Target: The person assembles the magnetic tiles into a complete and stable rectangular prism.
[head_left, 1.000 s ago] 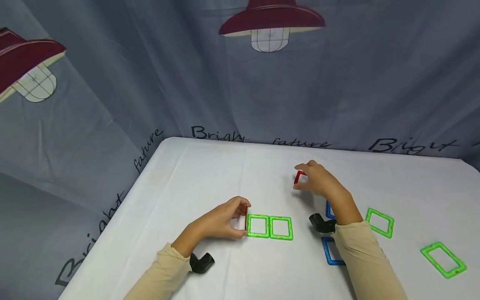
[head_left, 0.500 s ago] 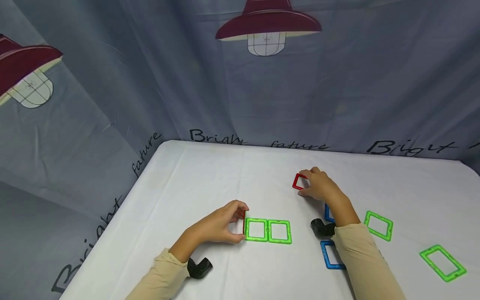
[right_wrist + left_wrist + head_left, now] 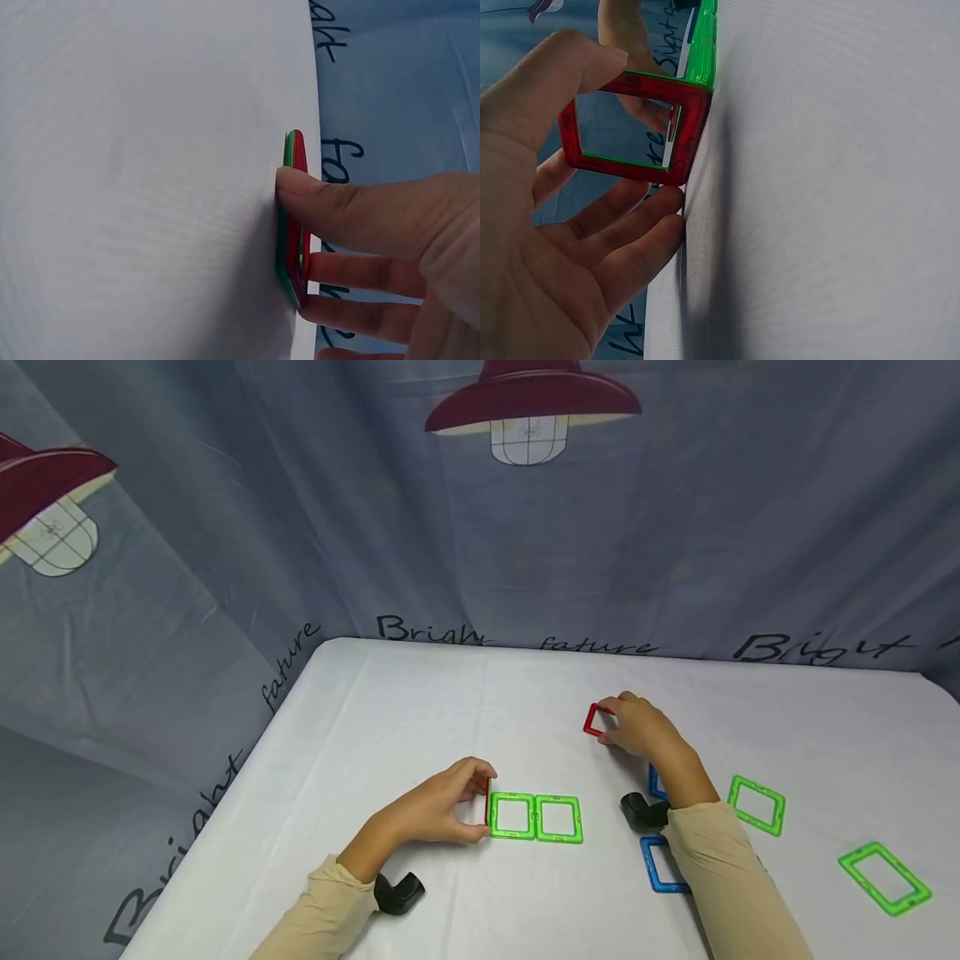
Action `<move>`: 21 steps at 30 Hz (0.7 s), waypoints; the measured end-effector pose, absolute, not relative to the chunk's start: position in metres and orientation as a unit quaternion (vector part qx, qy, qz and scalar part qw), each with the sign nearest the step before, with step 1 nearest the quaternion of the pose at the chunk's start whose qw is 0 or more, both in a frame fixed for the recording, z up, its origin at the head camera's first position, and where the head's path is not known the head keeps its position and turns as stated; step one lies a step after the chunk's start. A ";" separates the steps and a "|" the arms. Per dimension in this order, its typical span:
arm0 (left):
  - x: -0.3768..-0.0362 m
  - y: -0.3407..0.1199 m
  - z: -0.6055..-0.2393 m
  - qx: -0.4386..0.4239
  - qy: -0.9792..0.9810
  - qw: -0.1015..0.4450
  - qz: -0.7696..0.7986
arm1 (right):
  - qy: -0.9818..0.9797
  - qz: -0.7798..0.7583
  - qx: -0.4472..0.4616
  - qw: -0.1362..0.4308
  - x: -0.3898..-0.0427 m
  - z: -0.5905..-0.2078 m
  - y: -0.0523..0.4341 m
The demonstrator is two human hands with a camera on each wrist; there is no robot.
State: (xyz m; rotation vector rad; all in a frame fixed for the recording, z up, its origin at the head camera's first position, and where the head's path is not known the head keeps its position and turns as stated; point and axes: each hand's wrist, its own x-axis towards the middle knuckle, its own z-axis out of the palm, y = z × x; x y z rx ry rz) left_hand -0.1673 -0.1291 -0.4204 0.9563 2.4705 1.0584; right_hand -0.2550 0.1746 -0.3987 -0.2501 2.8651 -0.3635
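Observation:
My left hand [image 3: 480,802] pinches a red square tile [image 3: 488,806] and holds it upright against the left edge of two joined green square tiles [image 3: 536,818] that lie flat on the white table [image 3: 420,710]. In the left wrist view my thumb lies on top of this red tile [image 3: 630,127], my fingers [image 3: 641,214] sit below it, and its far edge meets the green tile [image 3: 705,45]. My right hand [image 3: 618,722] grips a second red square tile [image 3: 595,720] low on the table, farther back. In the right wrist view that red tile [image 3: 298,217] shows a green edge beside it, with my thumb [image 3: 330,202] at its rim.
Two blue square tiles [image 3: 660,864] [image 3: 657,782] lie partly under my right forearm. Loose green tiles [image 3: 757,806] [image 3: 885,877] lie at the right. A grey printed curtain [image 3: 480,527] stands behind the table, and the table's left edge [image 3: 225,810] drops off near my left arm.
My right hand has brought its red tile down from above the table to the surface and a little nearer. My left hand has stayed at the green pair.

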 end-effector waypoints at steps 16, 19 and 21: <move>-0.167 -0.129 -0.421 0.329 0.856 0.147 0.371 | 0.965 -0.167 -0.164 0.120 -0.245 -0.387 0.164; -0.167 -0.128 -0.421 0.328 0.857 0.147 0.369 | 0.959 -0.183 -0.183 0.119 -0.242 -0.385 0.160; -0.167 -0.128 -0.421 0.328 0.857 0.147 0.369 | 0.954 -0.189 -0.199 0.122 -0.240 -0.385 0.157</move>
